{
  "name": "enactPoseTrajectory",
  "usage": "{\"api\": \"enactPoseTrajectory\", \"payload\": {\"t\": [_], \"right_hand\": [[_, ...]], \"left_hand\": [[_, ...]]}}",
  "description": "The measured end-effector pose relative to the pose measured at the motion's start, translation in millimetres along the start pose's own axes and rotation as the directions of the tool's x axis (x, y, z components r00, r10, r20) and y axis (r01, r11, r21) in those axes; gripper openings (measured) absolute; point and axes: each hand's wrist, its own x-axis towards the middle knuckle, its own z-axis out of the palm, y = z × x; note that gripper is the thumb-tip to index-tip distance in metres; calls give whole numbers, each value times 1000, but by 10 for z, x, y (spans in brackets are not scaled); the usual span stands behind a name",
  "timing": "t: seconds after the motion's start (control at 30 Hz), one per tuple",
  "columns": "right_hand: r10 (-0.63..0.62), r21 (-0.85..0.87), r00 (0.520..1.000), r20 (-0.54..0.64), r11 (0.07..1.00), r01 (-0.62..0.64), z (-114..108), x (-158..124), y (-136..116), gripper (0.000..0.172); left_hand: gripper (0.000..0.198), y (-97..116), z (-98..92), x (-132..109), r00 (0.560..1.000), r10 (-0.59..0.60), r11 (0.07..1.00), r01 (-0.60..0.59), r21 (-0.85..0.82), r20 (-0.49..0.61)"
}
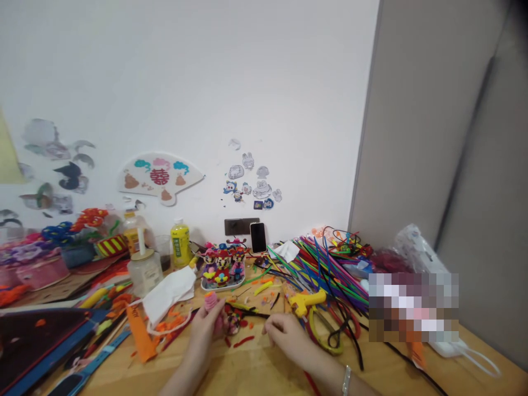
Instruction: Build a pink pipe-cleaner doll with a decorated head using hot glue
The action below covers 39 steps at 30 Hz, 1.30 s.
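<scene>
My left grip point(203, 325) clasps a pink coil point(210, 300) — shaping, apparently. Of my right grip point(285, 333), I can't tell; steadiness seems needed next.

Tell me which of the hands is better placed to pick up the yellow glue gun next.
The right hand, I think: it is nearer the yellow glue gun, with nothing clearly held, while the left hand grips a pink coil.

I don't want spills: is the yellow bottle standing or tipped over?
Standing: the yellow bottle has its white cap at the top.
</scene>
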Motion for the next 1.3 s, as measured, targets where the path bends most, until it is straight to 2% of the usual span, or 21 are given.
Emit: {"api": "enactPoseTrajectory", "payload": {"t": [0.17, 0.3, 0.8, 1.03, 1.3], "right_hand": [[-90, -192, 993, 73, 976, 102, 40, -54, -37, 19], [-114, -314, 985, 129, 938, 149, 53, -93, -89, 21], [-110, -346, 982, 155, 925, 158, 61, -113, -114, 21], [-117, -355, 978, 174, 919, 173, 75, -109, -86, 22], [-109, -410, 975, 192, 894, 180, 57, -109, -98, 22]], "left_hand": [[33, 48, 36, -28, 994, 97, 993, -94, 78, -45], [35, 47, 85, -74, 994, 109, 988, -105, 111, -23], [33, -83, 83, -94, 986, 168, 959, -159, 237, -19], [29, -229, 30, -44, 980, 191, 920, -196, 341, 49], [33, -250, 16, -30, 979, 187, 880, -201, 430, 76]]}}
